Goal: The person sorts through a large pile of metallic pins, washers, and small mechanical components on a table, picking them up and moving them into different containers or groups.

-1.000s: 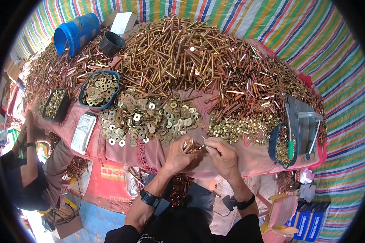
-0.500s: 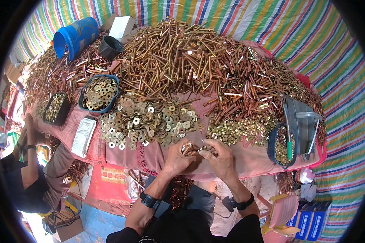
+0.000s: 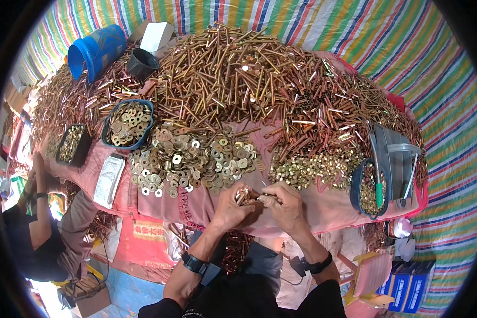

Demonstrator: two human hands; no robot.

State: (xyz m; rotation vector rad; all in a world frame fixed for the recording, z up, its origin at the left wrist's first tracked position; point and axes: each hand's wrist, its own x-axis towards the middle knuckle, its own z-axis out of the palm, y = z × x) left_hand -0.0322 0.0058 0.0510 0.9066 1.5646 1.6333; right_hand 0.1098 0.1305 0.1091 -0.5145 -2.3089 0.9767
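Note:
Near the front edge of the cloth-covered table, my two hands meet. My left hand is closed around a few shiny copper-coloured metal pieces, whose ends show between thumb and fingers. Right beside it, my right hand pinches thumb and fingers together at the ends of those pieces. What sits in that pinch is too small to make out. Just beyond the fingers lies a spread of flat metal washers. Small brass-coloured nuts are heaped beyond my right hand.
A large mound of copper-coloured rods and tubes fills the back. A washer basket, a dark nut tray and a silver block stand left. At right are a nut basket and a grey scoop. Another person's arm is far left.
My right-hand fingers have shifted slightly, drawing closer to the pieces in my left hand. The left hand keeps its hold in nearly the same place.

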